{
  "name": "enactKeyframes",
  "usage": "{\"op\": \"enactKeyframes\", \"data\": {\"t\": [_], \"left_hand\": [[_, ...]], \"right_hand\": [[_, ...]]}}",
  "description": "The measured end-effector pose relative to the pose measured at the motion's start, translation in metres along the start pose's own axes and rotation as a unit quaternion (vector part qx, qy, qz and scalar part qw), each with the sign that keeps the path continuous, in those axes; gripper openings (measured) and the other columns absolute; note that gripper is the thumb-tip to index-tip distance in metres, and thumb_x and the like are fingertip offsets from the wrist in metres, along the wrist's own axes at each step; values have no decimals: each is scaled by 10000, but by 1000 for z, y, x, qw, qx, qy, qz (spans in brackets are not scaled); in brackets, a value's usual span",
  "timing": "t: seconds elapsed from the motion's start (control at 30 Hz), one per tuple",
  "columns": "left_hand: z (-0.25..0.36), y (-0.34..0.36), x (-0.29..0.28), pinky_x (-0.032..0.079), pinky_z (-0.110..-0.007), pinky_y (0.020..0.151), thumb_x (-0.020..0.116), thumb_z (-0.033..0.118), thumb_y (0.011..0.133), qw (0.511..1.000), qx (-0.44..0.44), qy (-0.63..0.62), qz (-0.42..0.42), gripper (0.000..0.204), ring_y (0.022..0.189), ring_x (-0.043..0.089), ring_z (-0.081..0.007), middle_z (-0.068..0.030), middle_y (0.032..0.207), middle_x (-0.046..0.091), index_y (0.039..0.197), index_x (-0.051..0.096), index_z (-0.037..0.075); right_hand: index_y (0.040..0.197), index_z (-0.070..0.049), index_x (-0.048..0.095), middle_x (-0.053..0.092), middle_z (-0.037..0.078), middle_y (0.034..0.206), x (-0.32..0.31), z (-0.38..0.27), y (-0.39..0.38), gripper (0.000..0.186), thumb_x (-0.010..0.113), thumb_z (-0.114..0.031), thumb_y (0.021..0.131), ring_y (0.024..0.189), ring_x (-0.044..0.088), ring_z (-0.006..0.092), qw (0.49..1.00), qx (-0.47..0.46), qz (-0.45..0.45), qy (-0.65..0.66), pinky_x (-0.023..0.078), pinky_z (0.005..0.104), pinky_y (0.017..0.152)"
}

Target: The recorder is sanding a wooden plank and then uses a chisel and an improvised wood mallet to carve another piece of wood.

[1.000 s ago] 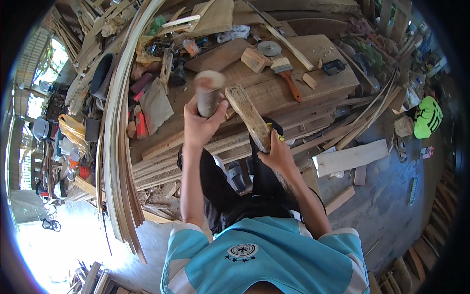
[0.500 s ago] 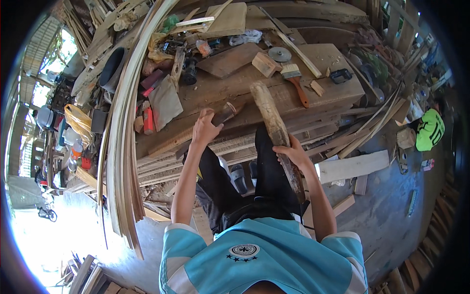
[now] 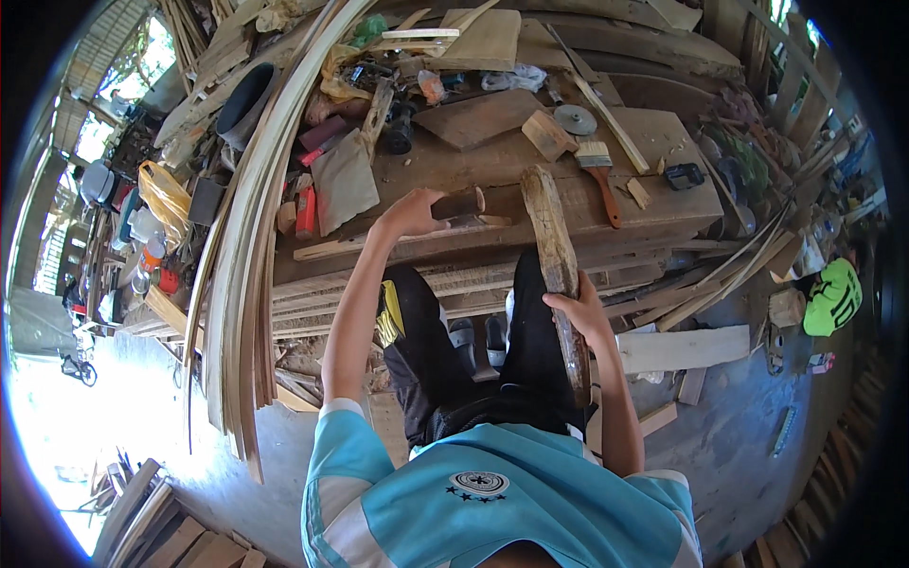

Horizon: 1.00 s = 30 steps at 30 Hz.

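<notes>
My left hand point(image 3: 411, 214) is closed around a short dark wooden piece point(image 3: 461, 202) with a paler rounded end, held low over the near edge of the wooden bench point(image 3: 653, 204). The fingers partly hide this piece, and I cannot tell whether it touches the bench. A long rough wooden stick point(image 3: 549, 227), brown and worn, slants up from my lap toward the bench. Around its lower half my right hand point(image 3: 583, 310) is closed, thumb across the top. A thin pale wood strip point(image 3: 331, 250) lies along the bench edge beneath my left hand.
On the bench lie a paintbrush point(image 3: 600, 175), a grey disc point(image 3: 575, 119), a wood block point(image 3: 548, 135) and a dark clamp-like tool point(image 3: 684, 176). Long bent wood strips point(image 3: 248, 246) stand at my left. At the right is a person in a bright green shirt point(image 3: 833, 297).
My left hand has moved forward over the bench, and the dark wooden piece now lies more level. The stick stays in my right hand. The whole view has shifted slightly.
</notes>
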State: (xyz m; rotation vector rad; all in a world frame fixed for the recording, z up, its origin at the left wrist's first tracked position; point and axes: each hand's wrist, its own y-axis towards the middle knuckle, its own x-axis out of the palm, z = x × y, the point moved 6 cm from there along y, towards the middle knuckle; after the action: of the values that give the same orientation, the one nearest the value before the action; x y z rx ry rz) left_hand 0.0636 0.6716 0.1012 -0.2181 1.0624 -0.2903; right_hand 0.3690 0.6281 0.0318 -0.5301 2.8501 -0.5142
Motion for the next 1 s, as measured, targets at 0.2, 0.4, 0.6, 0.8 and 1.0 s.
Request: {"op": "enactKeyframes", "data": {"t": [0.2,0.4,0.6,0.8,1.0], "left_hand": [[-9,6,-6,412,-371,927,723,307,661,990,-3,54,131,624,1087,521,-334,-226,1120,570,1169,536,-3],[-10,5,-1,416,-374,926,736,332,638,993,-24,56,102,666,1103,505,-329,-216,1168,545,1189,527,22],[0,5,6,391,-350,963,741,364,644,1000,-14,10,-14,724,1121,503,-316,-231,1206,519,1211,504,-17],[-9,5,8,425,-373,916,732,320,641,997,11,42,58,626,1036,552,-329,-218,1074,592,1145,553,-7],[2,0,-2,457,-388,849,711,321,670,979,25,90,179,527,964,582,-357,-227,970,622,1056,594,-19]], "right_hand": [[1144,45,462,601,185,1003,1,-8,-1,613,733,-189,646,912,590,252,997,-33,29,-59,451,343,796],[1138,49,457,598,193,998,3,-9,-3,622,735,-194,638,915,589,261,999,-28,22,-41,449,344,802],[1134,40,461,596,193,1004,1,-9,-1,617,736,-194,634,909,592,264,995,-53,42,-76,452,347,798],[1123,27,464,606,199,977,2,-9,-2,612,740,-199,625,898,601,282,996,-42,38,-75,460,353,785],[1127,32,414,597,288,966,9,-25,-10,620,730,-197,646,934,594,403,974,-53,85,-202,465,426,791]]}}
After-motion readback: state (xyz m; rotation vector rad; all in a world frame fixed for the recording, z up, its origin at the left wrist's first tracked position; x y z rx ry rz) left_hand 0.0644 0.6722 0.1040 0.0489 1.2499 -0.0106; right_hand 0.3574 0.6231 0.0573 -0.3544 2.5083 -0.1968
